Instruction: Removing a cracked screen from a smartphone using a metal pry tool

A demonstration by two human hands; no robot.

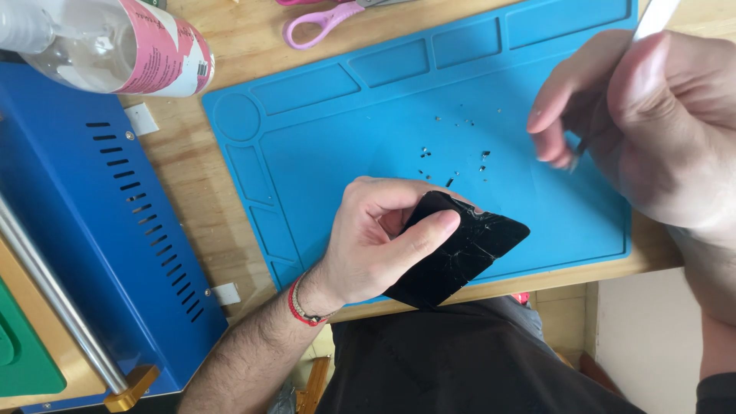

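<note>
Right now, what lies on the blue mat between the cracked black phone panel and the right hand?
In the head view, only bare blue silicone mat separates the cracked black panel from the right hand; tiny dark specks lie further up.

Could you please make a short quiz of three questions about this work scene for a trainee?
1. True or false: the left hand grips a cracked black panel over the near edge of the blue mat.
2. What does the right hand hold? A) pink scissors B) a thin white tool C) a bottle
3. Fill in: small dark ____ lie scattered on the mat between the hands.

Key
1. True; the thumb presses on the panel's face.
2. B; the white tool sticks out above the fingers, while the pink scissors and the bottle lie untouched at the far side.
3. Bits, too small to identify.
</note>
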